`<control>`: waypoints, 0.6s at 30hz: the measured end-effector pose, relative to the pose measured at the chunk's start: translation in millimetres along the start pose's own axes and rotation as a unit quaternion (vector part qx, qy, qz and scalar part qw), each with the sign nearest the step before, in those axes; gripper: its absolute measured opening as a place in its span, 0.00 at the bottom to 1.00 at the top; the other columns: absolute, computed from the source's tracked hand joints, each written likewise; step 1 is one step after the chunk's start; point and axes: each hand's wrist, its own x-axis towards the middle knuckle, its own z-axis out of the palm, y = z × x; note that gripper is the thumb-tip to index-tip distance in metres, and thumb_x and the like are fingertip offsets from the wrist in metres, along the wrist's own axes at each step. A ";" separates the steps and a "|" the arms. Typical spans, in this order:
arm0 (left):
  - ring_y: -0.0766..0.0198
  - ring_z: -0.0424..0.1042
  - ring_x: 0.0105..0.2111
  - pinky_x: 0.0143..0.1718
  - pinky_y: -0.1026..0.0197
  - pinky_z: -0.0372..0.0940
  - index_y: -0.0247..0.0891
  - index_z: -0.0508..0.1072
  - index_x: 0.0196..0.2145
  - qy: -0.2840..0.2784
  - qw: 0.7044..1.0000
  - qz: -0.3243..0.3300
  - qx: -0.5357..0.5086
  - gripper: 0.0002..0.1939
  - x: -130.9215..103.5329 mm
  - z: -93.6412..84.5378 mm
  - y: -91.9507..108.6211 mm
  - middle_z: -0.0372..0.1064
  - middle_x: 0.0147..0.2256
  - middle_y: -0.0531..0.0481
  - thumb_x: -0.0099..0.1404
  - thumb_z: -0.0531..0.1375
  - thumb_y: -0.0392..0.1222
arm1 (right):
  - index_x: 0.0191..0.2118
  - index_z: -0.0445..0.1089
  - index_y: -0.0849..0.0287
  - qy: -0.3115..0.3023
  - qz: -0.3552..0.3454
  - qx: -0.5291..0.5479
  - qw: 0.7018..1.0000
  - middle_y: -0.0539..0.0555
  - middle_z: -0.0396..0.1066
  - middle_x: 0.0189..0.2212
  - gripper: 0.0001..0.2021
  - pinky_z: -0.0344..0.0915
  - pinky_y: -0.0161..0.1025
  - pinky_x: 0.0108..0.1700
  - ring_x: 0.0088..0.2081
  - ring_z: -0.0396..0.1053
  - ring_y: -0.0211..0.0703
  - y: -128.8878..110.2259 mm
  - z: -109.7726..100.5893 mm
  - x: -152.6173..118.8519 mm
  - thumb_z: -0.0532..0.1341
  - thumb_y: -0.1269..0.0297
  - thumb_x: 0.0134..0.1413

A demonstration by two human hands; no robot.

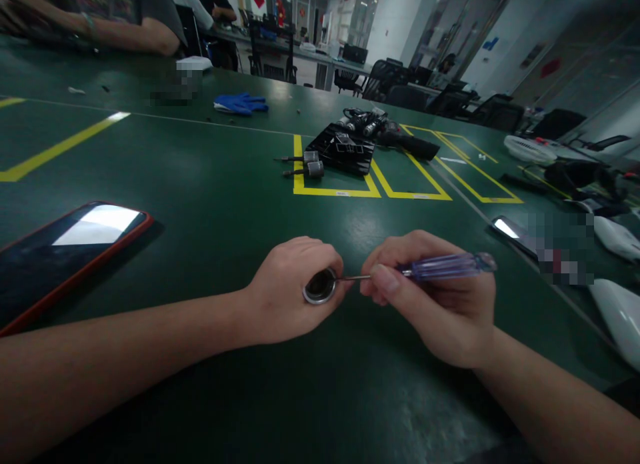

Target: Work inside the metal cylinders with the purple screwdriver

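My left hand (295, 291) is wrapped round a small round part with a silver rim and a dark hollow inside (320, 287); its open end faces me and most of its body is hidden by the fingers. Between thumb and fingers, my right hand (435, 297) grips a screwdriver (445, 267) with a clear purple handle. Its thin metal shaft points left, and the tip meets the rim or opening of the round part; I cannot tell how far in it goes. Both hands are above the green tabletop (280, 404).
A phone in a red case (70, 251) lies at left. Ahead are two dark cylindrical parts with thin shafts (313, 169), a black plastic bag (343, 147), several metal parts (367, 121) and a blue glove (241, 104). Another phone (515, 234) lies at right. A person (145, 24) sits across the table.
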 end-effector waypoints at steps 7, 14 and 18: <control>0.70 0.62 0.21 0.24 0.66 0.56 0.35 0.64 0.24 0.005 1.000 0.011 -0.007 0.06 0.0 0.9 -1.1 0.63 0.21 0.55 0.58 0.56 0.37 | 0.31 0.66 0.60 0.032 0.010 0.033 0.999 0.51 0.66 0.24 0.02 0.62 0.35 0.23 0.24 0.65 0.36 1.9 1.4 -2.3 0.58 0.73 0.52; 0.69 0.62 0.21 0.24 0.65 0.55 0.35 0.63 0.24 0.005 0.999 0.031 -0.021 0.07 -0.1 2.4 -3.1 0.63 0.21 0.54 0.58 0.54 0.39 | 0.30 0.65 0.62 -0.076 -0.096 -0.067 0.990 0.54 0.68 0.23 0.06 0.66 0.37 0.29 0.26 0.67 0.37 -10.3 1.8 0.2 0.57 0.78 0.46; 0.69 0.61 0.21 0.24 0.65 0.55 0.35 0.63 0.24 0.004 0.999 0.028 -0.022 0.08 -1.0 2.2 -2.8 0.63 0.21 0.54 0.58 0.53 0.40 | 0.26 0.63 0.61 -0.059 -0.099 -0.071 0.991 0.52 0.66 0.21 0.06 0.63 0.35 0.26 0.23 0.65 0.36 -10.0 3.4 0.0 0.57 0.79 0.44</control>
